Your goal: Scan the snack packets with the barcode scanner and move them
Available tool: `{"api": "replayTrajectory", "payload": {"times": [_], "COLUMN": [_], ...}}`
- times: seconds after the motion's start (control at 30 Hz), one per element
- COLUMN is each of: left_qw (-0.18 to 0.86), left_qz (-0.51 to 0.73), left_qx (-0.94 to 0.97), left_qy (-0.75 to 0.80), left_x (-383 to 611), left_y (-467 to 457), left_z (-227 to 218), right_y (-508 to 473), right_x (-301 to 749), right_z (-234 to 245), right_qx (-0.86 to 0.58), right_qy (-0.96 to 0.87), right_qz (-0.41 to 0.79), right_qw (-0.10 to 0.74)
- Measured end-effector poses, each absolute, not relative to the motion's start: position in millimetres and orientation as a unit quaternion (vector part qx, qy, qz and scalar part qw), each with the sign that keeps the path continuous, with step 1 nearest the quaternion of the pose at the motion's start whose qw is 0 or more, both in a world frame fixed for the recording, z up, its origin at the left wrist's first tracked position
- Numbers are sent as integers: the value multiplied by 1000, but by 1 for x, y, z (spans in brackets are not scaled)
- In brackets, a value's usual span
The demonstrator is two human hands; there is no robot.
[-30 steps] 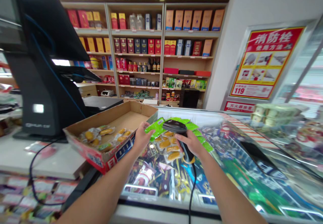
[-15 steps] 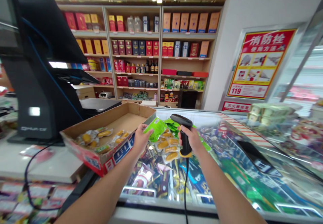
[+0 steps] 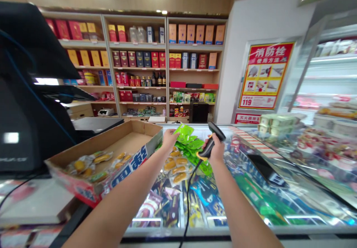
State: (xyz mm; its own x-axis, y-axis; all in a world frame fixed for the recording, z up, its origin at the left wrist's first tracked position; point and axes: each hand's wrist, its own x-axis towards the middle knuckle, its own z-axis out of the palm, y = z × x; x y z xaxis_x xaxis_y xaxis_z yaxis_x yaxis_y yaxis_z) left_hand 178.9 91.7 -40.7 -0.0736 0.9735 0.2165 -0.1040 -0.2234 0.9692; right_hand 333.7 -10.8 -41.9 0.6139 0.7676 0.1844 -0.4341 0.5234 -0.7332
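My left hand (image 3: 169, 139) pinches the edge of a bright green packet (image 3: 184, 132), lifted over a pile of similar green packets (image 3: 192, 147) on the glass freezer top. In my right hand (image 3: 216, 150) is a black and yellow barcode scanner (image 3: 208, 146), its head tilted up and to the right, its cable trailing down toward me. Clear packs of yellow food pieces (image 3: 175, 166), perhaps small sausages, lie on the glass just below the green pile. More such packs (image 3: 102, 158) sit inside an open cardboard box (image 3: 131, 136) left of my left hand.
A dark point-of-sale terminal (image 3: 30, 91) stands at the left. On the glass at the right lies a black phone (image 3: 264, 169). Frozen goods (image 3: 156, 203) show through the freezer lid. Shelves of boxed goods (image 3: 139, 60) line the far wall.
The green packet in my left hand has moved over the green pile. My right hand has swung the scanner away to the right, tilting it. The whole view has shifted right.
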Motion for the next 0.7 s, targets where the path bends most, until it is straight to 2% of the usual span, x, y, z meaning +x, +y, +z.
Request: {"api": "replayTrajectory", "payload": {"times": [0.17, 0.33, 0.43, 0.57, 0.7], "left_qw": [323, 87, -29, -78, -79], "left_qz": [523, 377, 334, 299, 254], "left_qx": [621, 770, 800, 819, 799], "left_qy": [486, 506, 498, 483, 539], "left_x": [209, 210, 200, 160, 66], "left_y": [99, 87, 70, 41, 28], "left_z": [-45, -46, -35, -11, 14], "right_y": [-16, -17, -17, -18, -19], "right_x": [328, 321, 319, 317, 313], "right_z": [-37, -38, -40, -43, -43], "right_qx": [-313, -316, -318, -324, -321], "right_qy": [-275, -301, -307, -318, -332], "right_qz": [345, 333, 342, 342, 347], "right_qw": [841, 836, 829, 823, 816]}}
